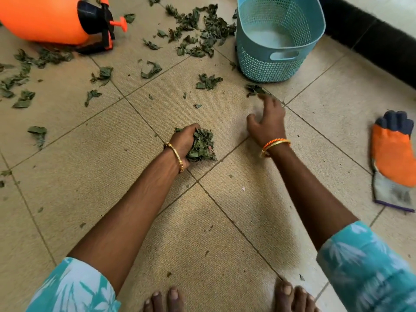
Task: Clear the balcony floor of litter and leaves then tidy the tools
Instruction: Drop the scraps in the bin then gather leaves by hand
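At the far left edge of the floor (225, 221) lay the orange sprayer (45, 19) on its side, with loose leaves (193, 25) scattered from under it across to the far middle. Nearer me, my left hand (185, 141) was curled tight around a bunch of leaves (202, 146), pressed down against the tiles. My right hand (267, 122) reached forward with fingers spread and relaxed, holding nothing, its fingertips just touching a small clump of leaves (254, 89) beside the foot of the blue basket (279, 41). The basket stood upright at the far right and looked to hold no leaves. At the right edge lay 1 orange work glove (392, 161), flat and untouched.

I judged I was in the gathering step, with most of the litter not yet picked up. The next move called for sweeping that clump into my palm, then dropping both handfuls over the basket's rim without spilling crumbs.
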Motion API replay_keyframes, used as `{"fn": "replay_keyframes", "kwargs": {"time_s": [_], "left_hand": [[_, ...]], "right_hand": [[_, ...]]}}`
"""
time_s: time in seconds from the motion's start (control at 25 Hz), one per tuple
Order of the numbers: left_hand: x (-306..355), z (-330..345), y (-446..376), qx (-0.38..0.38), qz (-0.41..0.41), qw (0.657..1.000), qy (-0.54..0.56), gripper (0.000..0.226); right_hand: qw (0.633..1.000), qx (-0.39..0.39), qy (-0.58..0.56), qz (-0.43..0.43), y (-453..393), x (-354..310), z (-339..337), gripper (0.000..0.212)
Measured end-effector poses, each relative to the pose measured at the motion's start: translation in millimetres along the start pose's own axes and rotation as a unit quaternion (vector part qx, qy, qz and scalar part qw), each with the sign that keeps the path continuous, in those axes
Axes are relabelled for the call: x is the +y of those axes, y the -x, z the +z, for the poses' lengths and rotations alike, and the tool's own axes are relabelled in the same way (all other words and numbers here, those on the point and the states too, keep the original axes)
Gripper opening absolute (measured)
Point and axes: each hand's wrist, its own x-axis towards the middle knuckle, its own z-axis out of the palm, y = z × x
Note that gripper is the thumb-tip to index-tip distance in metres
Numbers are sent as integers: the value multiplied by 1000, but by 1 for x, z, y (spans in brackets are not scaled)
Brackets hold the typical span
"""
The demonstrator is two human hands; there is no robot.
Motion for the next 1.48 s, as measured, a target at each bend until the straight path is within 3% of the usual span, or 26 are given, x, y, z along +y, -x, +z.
{"fn": "replay_keyframes", "kwargs": {"time_s": [0.24,0.44,0.72,0.96,1.04,1.12,1.2,1.28,1.48], "left_hand": [[13,-5,-1,12,9,998,56,28],[14,-10,-5,15,4,998,63,26],[18,-20,-5,21,7,995,96,34],[27,-37,-11,29,11,995,94,31],[32,-46,-14,28,15,995,96,31],[35,-55,-17,28,18,995,98,29],[38,-63,-19,28,17,994,100,28],[39,-68,-22,31,15,994,101,28],[46,-71,-24,15,23,995,96,31]], "right_hand": [[982,-75,173,-4,-66,16,12,62],[969,-75,235,17,-76,-4,37,40],[979,-3,158,-126,-68,-4,37,23],[995,-8,-34,-88,-95,-59,62,20],[996,-52,-5,-73,-100,-65,79,26],[991,-106,76,-40,-100,-65,93,47],[979,-134,139,-62,-97,-64,104,60],[969,-130,166,-128,-94,-63,114,49],[970,-89,73,-214,-88,-56,114,26]]}}
